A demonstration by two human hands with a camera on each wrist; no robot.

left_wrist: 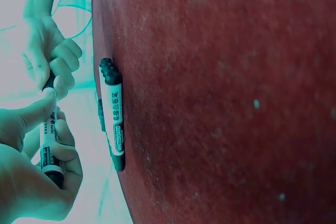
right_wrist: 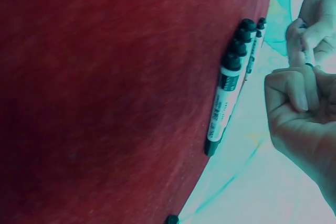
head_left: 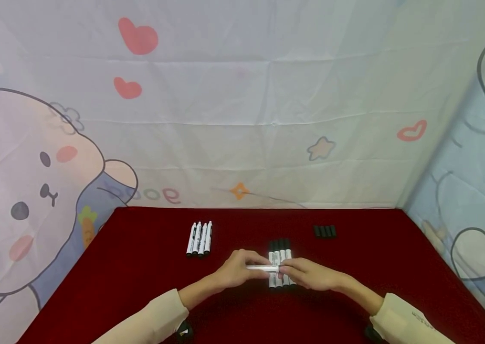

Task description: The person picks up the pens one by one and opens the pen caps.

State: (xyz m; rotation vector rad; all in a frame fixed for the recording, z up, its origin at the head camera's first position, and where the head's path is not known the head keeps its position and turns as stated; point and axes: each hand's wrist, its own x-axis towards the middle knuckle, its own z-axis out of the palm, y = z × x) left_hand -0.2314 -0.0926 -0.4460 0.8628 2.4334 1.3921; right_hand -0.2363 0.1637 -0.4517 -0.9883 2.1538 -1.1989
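Note:
Between the two hands, a white whiteboard marker [head_left: 261,268] with black ends lies level above the table. My left hand [head_left: 236,268] grips its barrel, fingers wrapped round it in the left wrist view. At the other end, my right hand [head_left: 311,274] pinches the black cap [left_wrist: 50,81] between thumb and curled fingers. Under the hands, several white markers [head_left: 271,258] with black caps lie side by side in a row, partly hidden by the hands and the held marker.
Left of the hands lies a group of several white markers [head_left: 199,239] without caps, tips pointing away. Several loose black caps [head_left: 325,231] stand in a row at the back right. Red cloth [head_left: 148,258] covers the table, and a printed curtain [head_left: 225,95] hangs behind it.

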